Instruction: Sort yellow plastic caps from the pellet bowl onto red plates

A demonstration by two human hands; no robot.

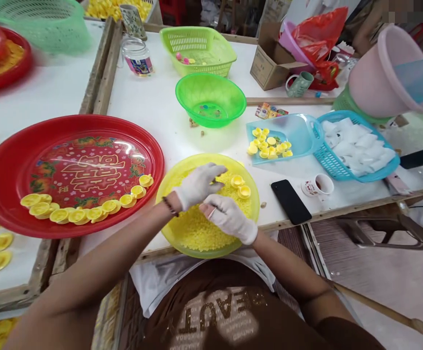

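Observation:
Both my hands wear white gloves and are over a yellow basin (166, 209) full of small yellow pellets (204, 236). My left hand (199, 185) is palm down with its fingers stretched forward and a gap between them; I see nothing held in it. Just nearer to me, my right hand (231, 217) has its fingers curled in against the bare-tipped thumb, and what they hold, if anything, is too small to make out. Two small yellow plastic cups (244, 192) lie on the pellets by the basin's right side.
Left stands a red tray (153, 141) with a curved row of yellow cups (78, 216). A blue scoop tray (295, 126) holds more yellow pieces. A phone (290, 201), a mug with dark drink (318, 185), a blue basket (333, 163) and a green bowl (211, 102) stand around.

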